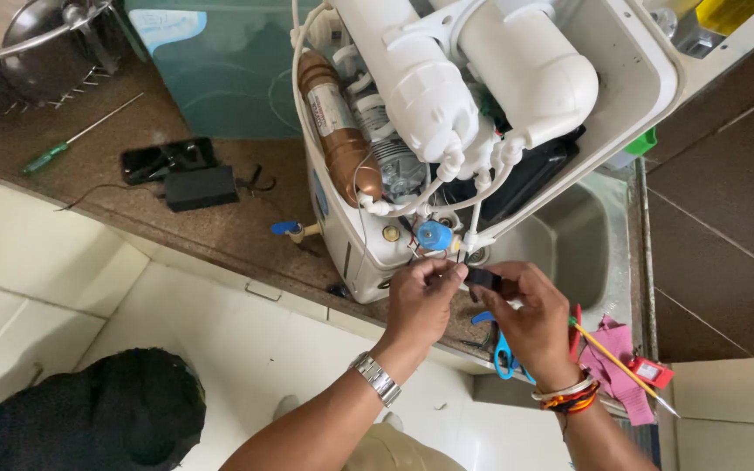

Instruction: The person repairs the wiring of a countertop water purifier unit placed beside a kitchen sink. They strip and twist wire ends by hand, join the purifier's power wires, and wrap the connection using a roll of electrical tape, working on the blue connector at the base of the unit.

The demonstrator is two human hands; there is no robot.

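Just below the purifier (482, 131), both hands pinch a small black part (483, 279) together

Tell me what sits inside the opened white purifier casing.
Inside the white purifier casing: two white filter cylinders, a copper-coloured cylinder, thin white tubing and a small blue valve. The cylinders cover whatever lies behind them.

Bare forearms; steel wristwatch (375, 377) left, silver and orange-red bangles (568, 394) right.
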